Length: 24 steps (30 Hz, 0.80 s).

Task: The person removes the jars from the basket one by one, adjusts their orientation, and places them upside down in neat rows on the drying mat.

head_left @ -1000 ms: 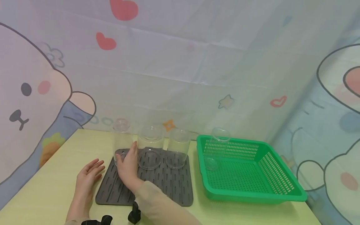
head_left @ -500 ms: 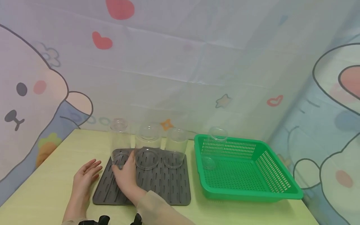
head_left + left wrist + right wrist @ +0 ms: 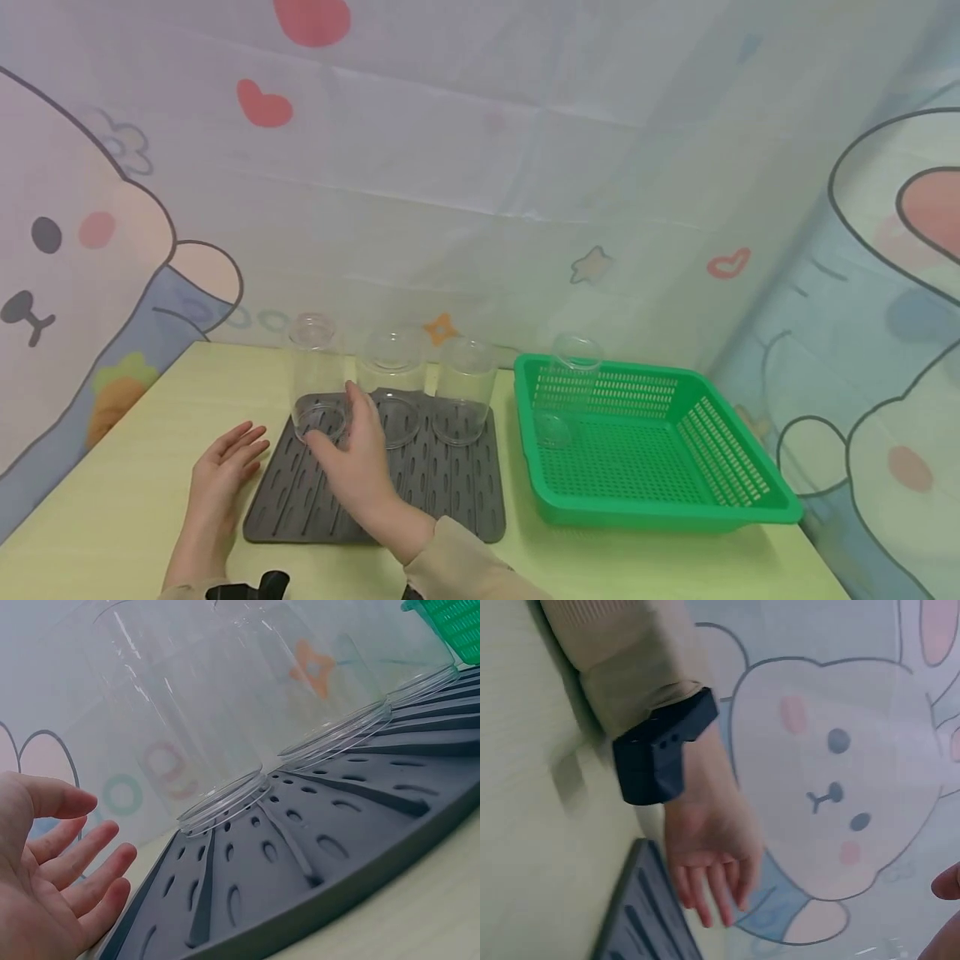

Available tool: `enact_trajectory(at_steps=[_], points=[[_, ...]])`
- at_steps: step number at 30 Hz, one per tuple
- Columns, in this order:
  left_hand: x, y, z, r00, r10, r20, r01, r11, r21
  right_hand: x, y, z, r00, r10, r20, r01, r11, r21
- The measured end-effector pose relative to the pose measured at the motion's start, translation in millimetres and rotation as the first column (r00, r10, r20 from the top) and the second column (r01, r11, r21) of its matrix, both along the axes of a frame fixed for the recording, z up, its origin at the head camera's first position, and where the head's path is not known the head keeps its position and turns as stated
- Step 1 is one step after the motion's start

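Note:
On the dark grey ribbed mat stand three clear cylindrical cups: a tall one on the left, a wide one in the middle and one on the right. My right hand is just in front of the left cup, thumb and fingers spread, gripping nothing that I can see. To the left of the mat, my left hand hovers with loosely bent fingers and nothing in it; the left wrist view shows this hand apart from the cups. Only fingertips of the right hand enter the right wrist view.
A green perforated basket sits on the right of the pale yellow table. One more clear cup stands inside its left back corner. Behind the table hangs a cartoon-printed cloth.
My right hand has come away from the left cup, drawing back toward me and slightly right. The cup stays standing on the mat. My left hand has hardly moved.

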<state>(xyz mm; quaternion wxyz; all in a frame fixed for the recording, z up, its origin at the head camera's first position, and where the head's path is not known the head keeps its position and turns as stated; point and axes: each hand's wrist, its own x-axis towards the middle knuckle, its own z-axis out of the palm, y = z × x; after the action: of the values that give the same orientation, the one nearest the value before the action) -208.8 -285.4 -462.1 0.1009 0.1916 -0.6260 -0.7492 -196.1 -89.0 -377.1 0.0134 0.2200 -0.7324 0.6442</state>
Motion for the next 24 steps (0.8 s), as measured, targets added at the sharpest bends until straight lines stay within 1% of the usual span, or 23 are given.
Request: enact_trajectory(at_steps=[4, 7, 10, 13, 15, 18, 22, 24], points=[[0.3, 0.0, -1.3, 1.0, 0.002, 0.006, -0.002, 1.0, -0.014, 2.9, 19.7, 13.5, 0.993, 0.033, -0.109, -0.034, 0.999, -0.005], [0.4, 0.1, -2.0, 1.0, 0.008, 0.015, -0.007, 1.0, -0.023, 3.2, 36.0, 23.1, 0.984, 0.029, -0.175, -0.03, 1.0, 0.002], [0.6, 0.0, -2.5, 1.0, 0.012, 0.017, -0.012, 0.999, -0.033, 2.5, 54.5, 33.6, 0.972, 0.004, -0.233, -0.003, 1.0, 0.001], [0.4, 0.0, -2.3, 1.0, 0.019, 0.012, -0.018, 0.999, -0.026, -0.2, 74.1, 43.1, 0.952, -0.047, -0.302, 0.042, 0.999, -0.025], [0.3, 0.4, -2.0, 1.0, 0.023, 0.01, -0.023, 1.0, -0.02, -3.1, 87.7, 47.9, 0.93, -0.092, -0.356, 0.08, 0.996, -0.046], [0.3, 1.6, -1.9, 1.0, 0.025, 0.015, -0.025, 0.999, -0.023, -8.4, 109.1, 53.3, 0.897, -0.164, -0.411, 0.144, 0.986, -0.079], [0.2, 3.0, -2.1, 0.999, 0.025, 0.02, -0.024, 0.999, -0.036, -18.5, 138.4, 60.3, 0.865, -0.255, -0.433, 0.229, 0.967, -0.112], [0.0, 3.2, -2.1, 0.999, 0.028, 0.018, -0.028, 0.999, -0.023, -24.9, 153.4, 63.4, 0.856, -0.297, -0.423, 0.272, 0.955, -0.119]])
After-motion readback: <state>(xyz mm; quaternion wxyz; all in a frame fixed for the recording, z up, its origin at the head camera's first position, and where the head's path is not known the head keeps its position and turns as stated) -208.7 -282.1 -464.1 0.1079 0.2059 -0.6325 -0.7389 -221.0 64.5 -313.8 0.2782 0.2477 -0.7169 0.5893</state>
